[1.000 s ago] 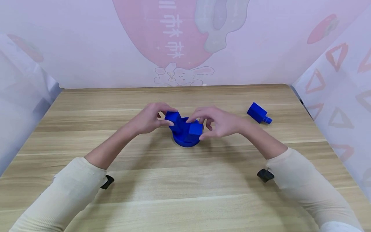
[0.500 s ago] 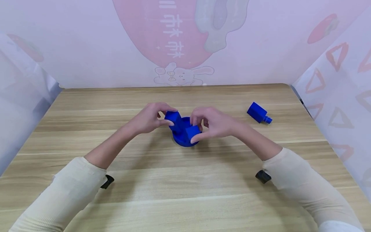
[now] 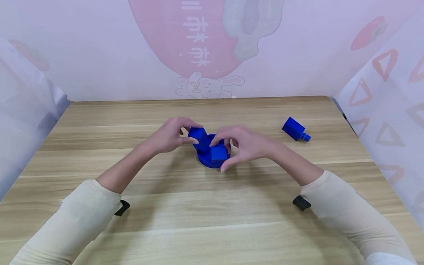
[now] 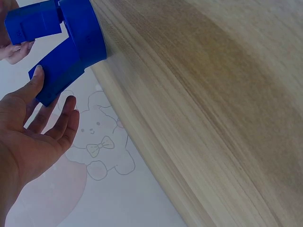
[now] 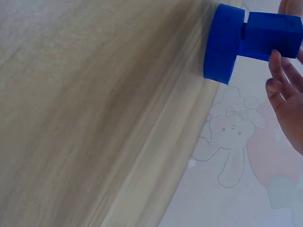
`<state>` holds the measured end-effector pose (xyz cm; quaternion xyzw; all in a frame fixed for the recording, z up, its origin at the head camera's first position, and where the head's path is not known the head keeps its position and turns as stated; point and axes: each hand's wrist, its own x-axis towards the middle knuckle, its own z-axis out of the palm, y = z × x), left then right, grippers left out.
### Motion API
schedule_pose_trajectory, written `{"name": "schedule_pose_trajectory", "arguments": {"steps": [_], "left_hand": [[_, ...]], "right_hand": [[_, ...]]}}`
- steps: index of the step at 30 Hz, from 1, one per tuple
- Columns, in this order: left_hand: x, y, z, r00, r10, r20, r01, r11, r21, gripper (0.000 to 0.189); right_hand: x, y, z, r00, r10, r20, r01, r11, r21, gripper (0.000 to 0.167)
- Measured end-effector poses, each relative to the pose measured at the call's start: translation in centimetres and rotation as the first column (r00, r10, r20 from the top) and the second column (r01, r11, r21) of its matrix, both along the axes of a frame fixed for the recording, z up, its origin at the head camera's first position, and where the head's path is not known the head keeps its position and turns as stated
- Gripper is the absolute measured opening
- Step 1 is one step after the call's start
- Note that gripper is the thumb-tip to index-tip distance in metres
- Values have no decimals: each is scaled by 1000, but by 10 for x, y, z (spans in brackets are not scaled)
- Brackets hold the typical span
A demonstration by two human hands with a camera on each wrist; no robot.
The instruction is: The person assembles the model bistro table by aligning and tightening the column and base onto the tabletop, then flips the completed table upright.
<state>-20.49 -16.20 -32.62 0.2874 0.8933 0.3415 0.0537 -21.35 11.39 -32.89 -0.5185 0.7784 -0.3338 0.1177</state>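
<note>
"What do the hands hold?"

"The left hand (image 3: 172,135) pinches a smooth blue block (image 3: 198,137), tilted outward from a round blue base (image 3: 204,159). The right hand (image 3: 246,141) curves its fingers round a second block (image 3: 218,154); whether its thumb touches, I can't tell."

"Where?"

"Toward the far edge of the wood-grained table (image 3: 212,209), midway between its sides. A third block (image 3: 293,129), ridged stem (image 3: 305,137) showing, lies near the far right corner. The near edge is cut off."

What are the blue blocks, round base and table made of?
The blue blocks and round base look like matte plastic: one even colour, crisp edges. Painted wood is possible. The table looks like wood or printed board, smooth, with long brownish grain streaks.
</note>
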Motion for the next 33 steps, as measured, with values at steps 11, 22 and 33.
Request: {"name": "schedule_pose_trajectory", "arguments": {"steps": [11, 22, 33], "left_hand": [[0, 2, 0, 1000, -9, 10, 9, 1000, -17, 41], [-1, 2, 0, 1000, -11, 3, 11, 1000, 3, 40], [1, 0, 1, 1000, -7, 4, 7, 1000, 7, 39]], "right_hand": [[-2, 9, 1, 986, 122, 116, -122, 993, -8, 38], [2, -7, 2, 997, -82, -10, 81, 995, -49, 35], [-1, -20, -7, 962, -258, -87, 253, 965, -66, 39]]}}
